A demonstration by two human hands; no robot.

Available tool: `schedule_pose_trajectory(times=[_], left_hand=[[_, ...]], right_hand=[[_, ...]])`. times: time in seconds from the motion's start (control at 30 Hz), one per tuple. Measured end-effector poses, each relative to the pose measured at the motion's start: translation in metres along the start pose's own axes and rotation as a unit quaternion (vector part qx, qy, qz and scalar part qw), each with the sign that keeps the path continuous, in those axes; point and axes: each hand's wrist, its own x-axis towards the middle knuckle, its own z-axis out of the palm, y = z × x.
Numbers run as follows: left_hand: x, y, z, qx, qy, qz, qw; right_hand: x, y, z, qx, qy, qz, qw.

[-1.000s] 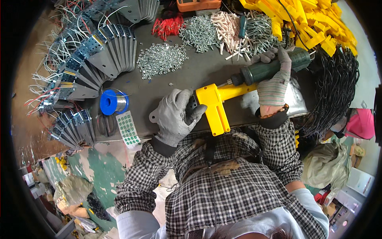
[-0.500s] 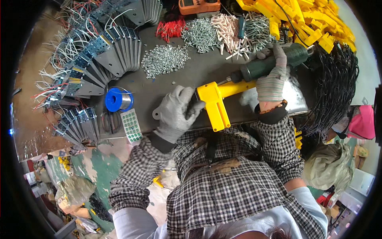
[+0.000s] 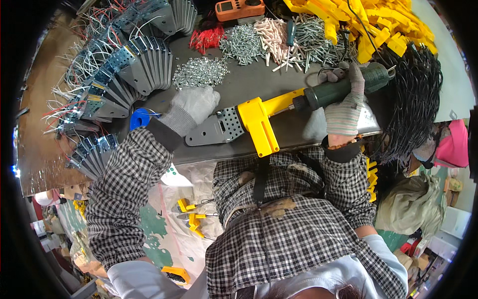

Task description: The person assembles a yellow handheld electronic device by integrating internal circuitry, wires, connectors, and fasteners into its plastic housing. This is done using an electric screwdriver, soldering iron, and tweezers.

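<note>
your right hand (image 3: pixel 342 107) wraps the electric screwdriver (image 3: pixel 321 94); your left hand (image 3: pixel 195 105) nears the nuts (image 3: pixel 200 73), grip indiscernible. the yellow plastic housing (image 3: pixel 255 123) on the bench (image 3: pixel 241 84) seems light, stiff: hold its sides.

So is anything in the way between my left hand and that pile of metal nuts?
Nothing visible. Your left hand is by the near edge of the metal nuts; the grey perforated plate lies on the hand's other side. Whether glove and nuts touch is unclear.
</note>
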Motion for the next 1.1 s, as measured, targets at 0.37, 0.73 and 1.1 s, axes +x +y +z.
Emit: schedule_pose_trajectory(times=[0.37, 0.73, 1.1], left_hand=[[-0.056, 0.094, 0.017, -0.370, 0.342, -0.130, 0.854], [-0.047, 0.109, 0.035, -0.335, 0.396, -0.161, 0.839], [-0.043, 0.109, 0.037, -0.331, 0.400, -0.158, 0.840]], right_hand=[[0.000, 0.012, -0.023, -0.032, -0.035, -0.032, 0.998], [-0.006, 0.014, -0.011, 0.034, -0.010, -0.005, 0.999], [-0.005, 0.016, -0.014, 0.038, -0.012, 0.012, 0.999]])
